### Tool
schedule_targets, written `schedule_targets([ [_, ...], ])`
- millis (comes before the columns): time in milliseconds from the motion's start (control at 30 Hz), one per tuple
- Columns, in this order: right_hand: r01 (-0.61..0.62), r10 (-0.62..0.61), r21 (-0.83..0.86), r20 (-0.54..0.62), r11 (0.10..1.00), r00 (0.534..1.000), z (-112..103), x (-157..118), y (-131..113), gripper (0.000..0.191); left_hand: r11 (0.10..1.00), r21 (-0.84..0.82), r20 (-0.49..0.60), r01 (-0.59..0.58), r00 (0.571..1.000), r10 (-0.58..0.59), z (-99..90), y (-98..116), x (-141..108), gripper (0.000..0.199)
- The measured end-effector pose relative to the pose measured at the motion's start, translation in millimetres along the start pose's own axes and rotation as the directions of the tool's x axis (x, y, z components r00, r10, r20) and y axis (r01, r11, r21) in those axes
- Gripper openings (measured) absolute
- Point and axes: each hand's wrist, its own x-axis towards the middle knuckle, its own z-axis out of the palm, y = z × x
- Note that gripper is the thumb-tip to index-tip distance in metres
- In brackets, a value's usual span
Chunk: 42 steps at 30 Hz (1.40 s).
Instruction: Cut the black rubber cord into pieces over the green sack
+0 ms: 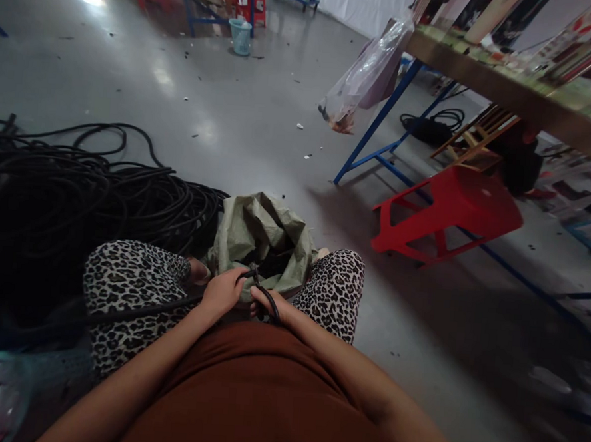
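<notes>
My left hand (223, 293) is closed around a black cord (157, 308), which runs in from the left over my thigh. Beside it my right hand (270, 303) is closed on a thin black curved loop (271, 301); whether this is a tool handle or a bend of cord, I cannot tell. The two dark parts meet at a small crossing piece between my fingers. Just beyond both hands, between my knees, stands an open pale green woven sack (290, 264) with dark pieces inside.
A large heap of black cord (77, 194) lies on the floor at left. To the right are a red stool (469, 208) and a blue-legged table (485, 72) with a plastic bag (354, 78) hanging off it. Farther back stands a light blue basket (240, 39).
</notes>
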Motion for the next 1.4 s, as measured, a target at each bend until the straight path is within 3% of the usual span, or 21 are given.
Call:
schedule_targets([
  [200, 0.008, -0.008, -0.045, 0.000, 0.999, 1.000, -1.0, 0.0, 0.5, 0.049, 1.000, 0.016, 0.023, 0.004, 1.000, -0.005, 0.8, 3.1, -1.3, 0.033],
  [367, -0.005, 0.001, -0.066, -0.066, 0.998, 0.998, 1.3, -7.3, -8.8, 0.051, 1.000, 0.006, 0.020, -0.002, 1.000, 0.002, 1.4, 4.3, -0.1, 0.032],
  [667, -0.024, 0.023, -0.008, -0.122, 1.000, 0.992, 5.4, -17.8, -18.4, 0.051, 0.999, -0.029, -0.022, -0.027, 0.999, 0.027, 3.6, 2.5, 2.3, 0.033],
  [900, 0.030, -0.043, -0.101, -0.136, 0.994, 0.990, 1.2, -11.5, -8.8, 0.053, 0.999, -0.041, -0.031, -0.032, 0.999, 0.031, 3.3, 2.0, 3.8, 0.034],
  [1400, 0.116, -0.167, -0.263, -0.178, 0.958, 0.970, 2.3, -16.1, -14.0, 0.055, 0.998, -0.053, -0.054, -0.035, 0.998, 0.032, 3.5, -2.2, 8.0, 0.033],
])
